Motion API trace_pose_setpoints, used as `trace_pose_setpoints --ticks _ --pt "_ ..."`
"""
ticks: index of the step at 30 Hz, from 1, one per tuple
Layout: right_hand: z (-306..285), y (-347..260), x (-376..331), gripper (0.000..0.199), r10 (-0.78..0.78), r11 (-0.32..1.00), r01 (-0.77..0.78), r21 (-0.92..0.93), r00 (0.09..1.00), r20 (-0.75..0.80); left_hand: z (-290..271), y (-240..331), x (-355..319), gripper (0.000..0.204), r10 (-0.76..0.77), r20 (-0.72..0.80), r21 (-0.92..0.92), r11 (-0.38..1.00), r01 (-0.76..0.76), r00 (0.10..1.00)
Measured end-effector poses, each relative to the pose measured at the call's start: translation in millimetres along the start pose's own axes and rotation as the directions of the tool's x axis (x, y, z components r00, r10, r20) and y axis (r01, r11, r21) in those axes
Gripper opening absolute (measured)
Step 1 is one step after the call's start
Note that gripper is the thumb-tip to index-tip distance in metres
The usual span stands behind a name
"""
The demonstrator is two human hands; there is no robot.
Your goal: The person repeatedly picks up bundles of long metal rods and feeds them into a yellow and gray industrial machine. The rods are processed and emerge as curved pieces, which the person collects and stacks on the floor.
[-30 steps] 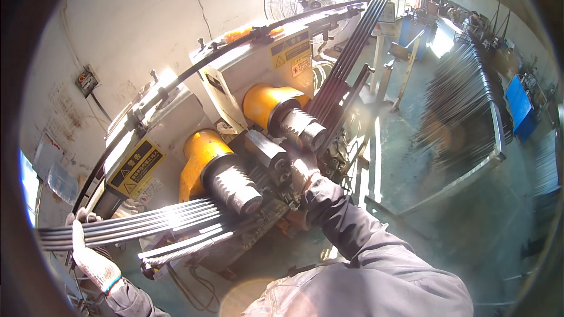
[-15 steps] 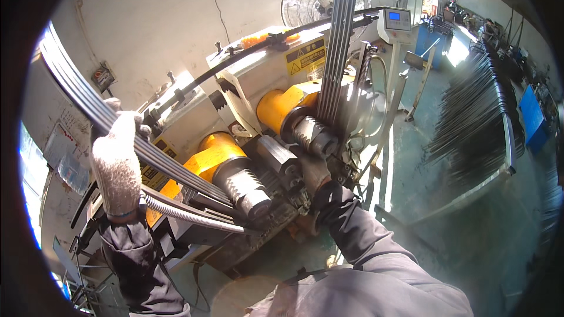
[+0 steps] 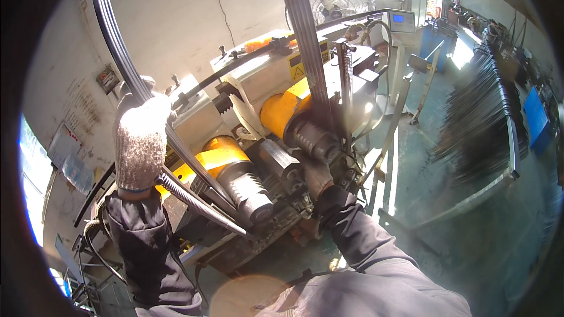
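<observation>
My left hand (image 3: pixel 143 138), in a pale knit glove, is closed around a bundle of long thin dark metal rods (image 3: pixel 110 23). This bundle slants down to the left ridged steel roller (image 3: pixel 249 191) below a yellow machine arm (image 3: pixel 223 151). A second bundle of rods (image 3: pixel 302 29) rises steeply beside the right ridged roller (image 3: pixel 317 141) and its yellow arm (image 3: pixel 279 114). Whether the two bundles join is hidden. My right hand (image 3: pixel 317 173), also gloved, reaches in between the rollers, next to a grey steel block (image 3: pixel 279 157); its fingers are hidden there.
A ribbed flexible hose (image 3: pixel 197 205) passes below my left wrist. Behind the machine stand a fan (image 3: pixel 338 6) and a control box with a blue screen (image 3: pixel 399 20). On the right, many thin rods (image 3: pixel 476 117) hang on a metal rack (image 3: pixel 511 141).
My left hand has moved right with its rod bundle, which now stands steeper. The right bundle's upper end has tipped to the left. My right hand remains between the rollers.
</observation>
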State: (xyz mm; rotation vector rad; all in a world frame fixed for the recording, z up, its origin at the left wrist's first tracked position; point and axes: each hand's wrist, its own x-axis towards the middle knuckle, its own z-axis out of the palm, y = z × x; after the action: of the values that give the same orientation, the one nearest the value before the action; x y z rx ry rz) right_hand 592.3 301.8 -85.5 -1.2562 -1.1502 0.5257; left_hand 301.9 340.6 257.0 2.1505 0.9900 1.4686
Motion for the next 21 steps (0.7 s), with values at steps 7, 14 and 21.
trace_pose_setpoints --ticks 7,14,21 --pt "-7 -5 -1 0.035 0.136 0.990 -0.131 -0.049 0.986 0.092 4 7 0 0.033 -0.064 -0.031 -0.080 0.995 0.061 0.997" --pt "4 5 1 0.033 0.093 0.969 -0.072 0.238 0.992 -0.081 -2 6 0 0.030 -0.033 0.000 0.042 0.999 0.033 0.999" --pt "2 -4 4 0.032 0.262 0.914 -0.234 0.330 0.964 -0.043 -6 1 0 0.028 -0.076 0.010 0.059 0.995 0.075 0.997"
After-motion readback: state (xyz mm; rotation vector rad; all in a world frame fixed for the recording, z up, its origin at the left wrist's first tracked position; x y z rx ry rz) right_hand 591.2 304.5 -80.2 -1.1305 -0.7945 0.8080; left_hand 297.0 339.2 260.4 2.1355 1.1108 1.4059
